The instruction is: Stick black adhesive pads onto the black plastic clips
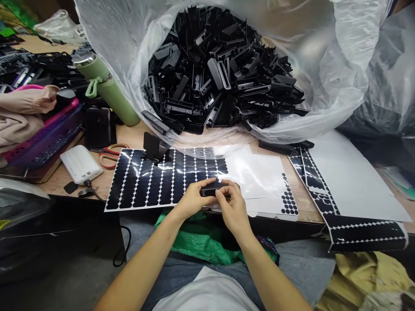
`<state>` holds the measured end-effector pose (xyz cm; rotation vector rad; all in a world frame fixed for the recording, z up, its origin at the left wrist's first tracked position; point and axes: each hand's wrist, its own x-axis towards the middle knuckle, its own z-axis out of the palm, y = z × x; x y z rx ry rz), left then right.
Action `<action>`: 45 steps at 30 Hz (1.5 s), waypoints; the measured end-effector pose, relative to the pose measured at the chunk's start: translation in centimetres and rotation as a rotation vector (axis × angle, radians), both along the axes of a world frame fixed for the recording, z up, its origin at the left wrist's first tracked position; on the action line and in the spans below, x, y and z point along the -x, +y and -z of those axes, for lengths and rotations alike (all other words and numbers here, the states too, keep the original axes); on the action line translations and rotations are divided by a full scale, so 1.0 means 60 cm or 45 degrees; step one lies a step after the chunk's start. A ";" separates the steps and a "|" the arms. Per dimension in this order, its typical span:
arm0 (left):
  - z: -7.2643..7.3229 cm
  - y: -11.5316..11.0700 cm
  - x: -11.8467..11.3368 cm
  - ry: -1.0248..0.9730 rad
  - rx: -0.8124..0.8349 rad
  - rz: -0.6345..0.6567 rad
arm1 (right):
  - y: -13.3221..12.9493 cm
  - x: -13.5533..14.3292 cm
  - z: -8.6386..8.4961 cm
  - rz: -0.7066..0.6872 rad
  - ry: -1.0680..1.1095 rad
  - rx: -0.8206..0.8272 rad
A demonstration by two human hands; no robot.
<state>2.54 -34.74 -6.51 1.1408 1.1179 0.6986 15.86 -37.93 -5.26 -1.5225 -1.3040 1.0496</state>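
Observation:
Between my two hands, just above the table's front edge, is a small black plastic part (210,189) with a textured face. My left hand (193,199) grips its left end, thumb below and fingers along the top. The right end is pinched by my right hand (232,203), with the thumb pressed on the front. Under and beside my hands lie a sheet of black stickers (152,185) on white backing and a mostly bare white sheet (266,172) with small black dots at its right edge. Another black part (154,147) stands on the sticker sheet.
A large clear plastic bag (136,65) full of black plastic parts (223,77) fills the back. At left are a green bottle (113,95), a white power bank (81,164), red-handled scissors (110,155) and a phone (97,127). More sticker sheets (366,233) overhang the right edge.

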 end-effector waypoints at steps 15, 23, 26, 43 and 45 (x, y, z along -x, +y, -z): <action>0.005 0.000 0.001 0.011 -0.016 0.003 | -0.002 0.004 0.001 0.024 -0.054 -0.021; 0.002 0.000 0.000 0.073 -0.065 -0.004 | -0.001 0.013 0.010 0.031 -0.158 -0.124; -0.003 0.002 -0.001 0.059 -0.041 -0.002 | 0.002 0.006 0.013 0.147 -0.318 -0.196; -0.049 -0.092 -0.027 -0.077 -0.235 0.333 | -0.024 -0.133 -0.068 -0.399 -0.121 0.163; -0.046 -0.103 -0.030 -0.041 -0.241 0.358 | -0.036 -0.137 -0.063 -0.441 -0.142 0.161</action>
